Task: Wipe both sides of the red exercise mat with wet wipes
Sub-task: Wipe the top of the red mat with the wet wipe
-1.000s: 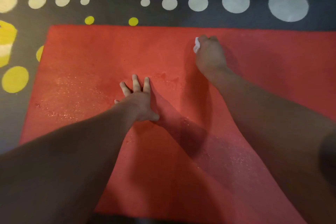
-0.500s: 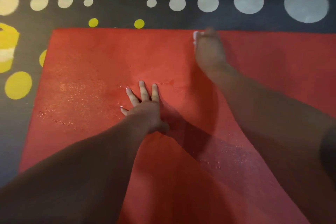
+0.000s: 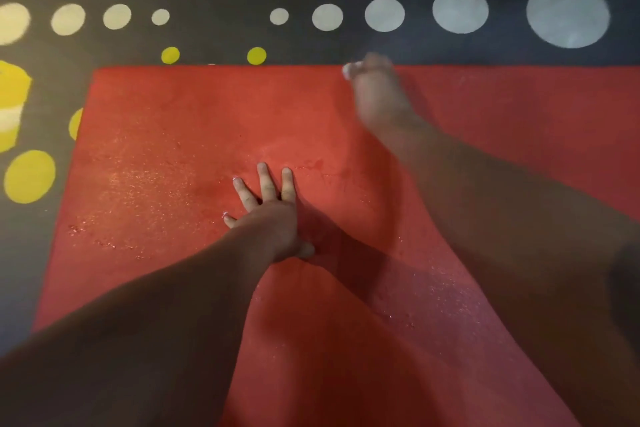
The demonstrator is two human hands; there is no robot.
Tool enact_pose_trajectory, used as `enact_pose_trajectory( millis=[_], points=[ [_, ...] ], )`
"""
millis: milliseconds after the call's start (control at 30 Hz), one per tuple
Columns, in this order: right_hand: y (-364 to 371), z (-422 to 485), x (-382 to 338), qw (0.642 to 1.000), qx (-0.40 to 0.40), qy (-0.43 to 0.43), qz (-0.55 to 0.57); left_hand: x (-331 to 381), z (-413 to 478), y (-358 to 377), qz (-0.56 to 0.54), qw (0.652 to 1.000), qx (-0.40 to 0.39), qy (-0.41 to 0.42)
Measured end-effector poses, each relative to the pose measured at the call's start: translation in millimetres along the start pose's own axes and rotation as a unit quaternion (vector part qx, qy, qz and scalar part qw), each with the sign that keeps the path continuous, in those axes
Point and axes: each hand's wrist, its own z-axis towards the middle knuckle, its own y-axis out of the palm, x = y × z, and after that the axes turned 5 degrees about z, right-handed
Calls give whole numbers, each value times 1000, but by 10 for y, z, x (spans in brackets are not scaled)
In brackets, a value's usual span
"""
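The red exercise mat (image 3: 166, 135) lies flat on the floor and fills most of the view, with wet glistening patches at its left and lower right. My left hand (image 3: 268, 211) presses flat on the mat's middle, fingers straight and spread. My right hand (image 3: 375, 90) is blurred at the mat's far edge and grips a white wet wipe (image 3: 347, 71), of which only a small bit shows past the fingers.
Around the mat is a dark floor covering (image 3: 214, 42) printed with yellow and pale grey dots. It borders the mat's far and left edges. My two forearms cross the lower half of the view.
My right hand has slid with the wipe away from me, from the mat's upper middle to its far edge. My left hand stays pressed in place.
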Motion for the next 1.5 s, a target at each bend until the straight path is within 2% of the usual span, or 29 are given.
enact_pose_trajectory(
  millis=[100,167,233,267,333,367,400,467,533,567,633,700,800,867,933,1000,1033,1100,1167,1233,1333,1433,1500],
  points=[
    [-117,-164,469,993,36,87,-67,-24,-10,-6,-1,1000,-1,10],
    [-164,-310,557,987,38,141,-60,-20,-19,-2,0,1000,0,19],
    [-129,-401,431,986,43,156,50,-15,-25,4,4,1000,3,20],
    [-104,-483,257,983,12,142,116,-15,-27,5,9,1000,6,19],
    [-15,-723,-167,986,-54,33,152,-12,-16,18,22,1000,14,16],
    [23,-838,-323,986,-68,-17,150,-11,-10,26,29,999,19,13],
    [25,-949,-400,989,-60,-94,97,-11,-7,31,35,999,23,11],
    [73,-932,-320,984,-45,-163,51,-11,5,47,37,999,25,9],
    [21,-767,-56,993,-47,-100,39,-24,10,57,31,999,26,11],
    [-18,-700,112,998,-54,-6,40,-30,11,61,30,999,27,12],
    [-124,-701,377,994,-21,111,6,-35,9,65,26,999,25,14],
    [-199,-828,377,990,2,136,-31,-13,-1,68,24,999,26,13],
    [-120,-1064,21,997,-19,55,51,16,-15,67,32,999,33,6],
    [-51,-1287,-245,991,-81,-41,97,15,-19,73,36,999,36,3],
    [-71,-1452,-247,979,-117,-129,103,8,-20,78,41,998,37,4],
    [-146,-1451,-37,981,-83,-161,63,5,-16,86,45,998,41,7],
    [-179,-1403,108,988,-68,-126,50,1,-10,90,46,998,42,7],
    [-263,-1331,442,999,-18,-1,40,8,-9,92,45,998,42,4],
    [-289,-1330,610,993,40,82,73,23,-10,94,46,998,43,1],
    [-260,-1353,623,993,53,74,80,22,-9,94,46,998,42,-2],
    [-266,-1342,629,997,9,21,69,16,-22,94,46,998,39,-3],
    [-290,-1237,638,995,13,94,-23,39,-41,96,46,998,42,-6],
    [-307,-1265,448,990,27,136,-29,54,-42,94,47,998,45,-9]
  ],
)
